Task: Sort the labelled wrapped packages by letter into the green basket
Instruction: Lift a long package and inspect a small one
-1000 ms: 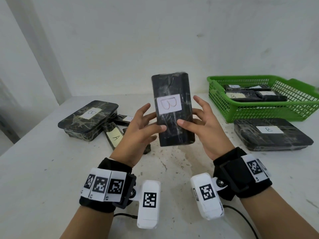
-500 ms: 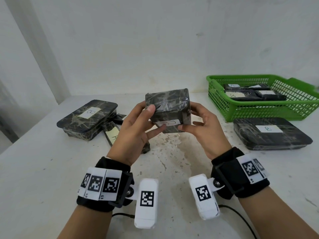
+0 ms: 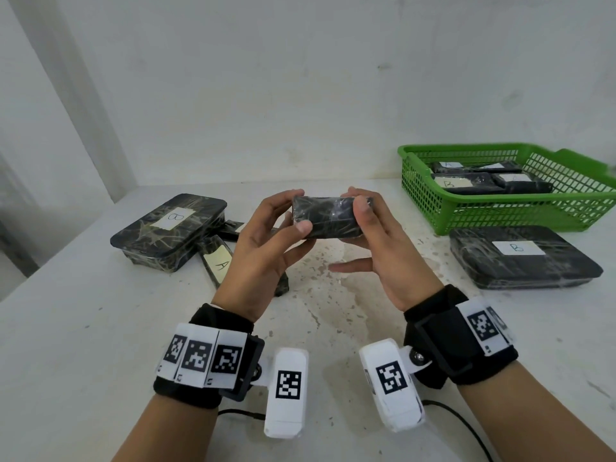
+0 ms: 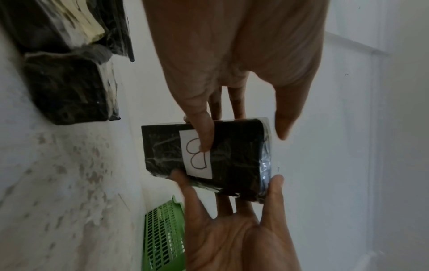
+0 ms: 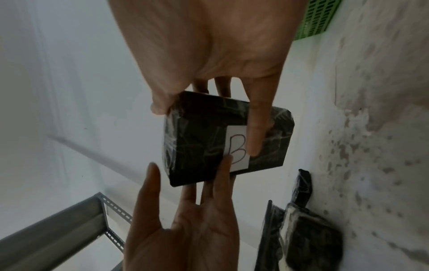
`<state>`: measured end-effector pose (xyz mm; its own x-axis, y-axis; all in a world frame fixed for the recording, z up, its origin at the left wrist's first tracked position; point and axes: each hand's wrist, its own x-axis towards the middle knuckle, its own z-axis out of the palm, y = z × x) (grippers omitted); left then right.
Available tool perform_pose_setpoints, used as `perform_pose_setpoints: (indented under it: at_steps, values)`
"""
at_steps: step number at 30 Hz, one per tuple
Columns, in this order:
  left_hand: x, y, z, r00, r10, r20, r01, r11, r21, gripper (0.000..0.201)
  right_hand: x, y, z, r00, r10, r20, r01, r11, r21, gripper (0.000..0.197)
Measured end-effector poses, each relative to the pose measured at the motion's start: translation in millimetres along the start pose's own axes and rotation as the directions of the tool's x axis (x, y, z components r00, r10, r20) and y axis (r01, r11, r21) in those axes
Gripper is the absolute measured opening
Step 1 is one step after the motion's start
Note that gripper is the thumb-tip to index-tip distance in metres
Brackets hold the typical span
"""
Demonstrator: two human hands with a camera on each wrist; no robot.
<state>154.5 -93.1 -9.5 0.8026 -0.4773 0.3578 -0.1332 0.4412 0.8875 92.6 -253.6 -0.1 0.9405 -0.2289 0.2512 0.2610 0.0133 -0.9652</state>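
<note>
left hand [image 3: 266, 248] | right hand [image 3: 383, 251] | palms facing, fingers pinching package B [image 3: 328, 216] above table [image 3: 83, 345]

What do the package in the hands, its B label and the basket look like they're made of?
Package: something dark under clear glossy film, likely cling wrap; creases and shiny streaks show. What is inside cannot be told.
Label: matte white paper, the B seemingly pen-drawn, apparently under the film.
Green basket: moulded plastic by its look, with a uniform colour and a regular lattice wall.
</note>
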Motion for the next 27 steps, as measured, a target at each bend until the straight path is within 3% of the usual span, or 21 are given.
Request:
perform_pose_setpoints:
  at_steps: [5, 10, 17, 19, 22, 27]
  values:
    - [0, -3, 5, 1.000, -0.003, -0.025, 0.003, 1.000, -0.004, 0.041, -1, -5, -2, 1.000, -0.021, 0.001, 0.021, 0.998, 0.061, 0.062]
    - [-1, -1, 6, 1.000, 0.004, 0.014, -0.004, 1.000, -0.012, 0.043, 4, 2, -3, 0.995, -0.092, -0.023, 0.095, 0.986, 0.134, 0.046]
    - [-2, -1, 7, 0.999, 0.031, 0.010, -0.032, 0.999, 0.043, 0.034, 6, 4, -5, 0.994, -0.085, 0.063, 0.072, 0.980, 0.187, 0.070]
    - [-2, -3, 7, 1.000, 0.029, 0.003, -0.029, 0.999, 0.038, 0.032, 7, 7, -4, 0.997, -0.071, 0.042, 0.064, 0.987, 0.145, 0.062]
    - [-1, -3, 7, 1.000, 0.006, -0.007, -0.006, 1.000, 0.018, 0.028, 6, 9, -1, 0.996, -0.086, 0.007, 0.085, 0.995, 0.058, 0.030]
    - [-1, -1, 7, 0.998, 0.041, -0.054, -0.038, 0.998, 0.059, 0.019, 4, 6, -1, 0.997, -0.072, 0.042, 0.068, 0.994, 0.088, 0.041]
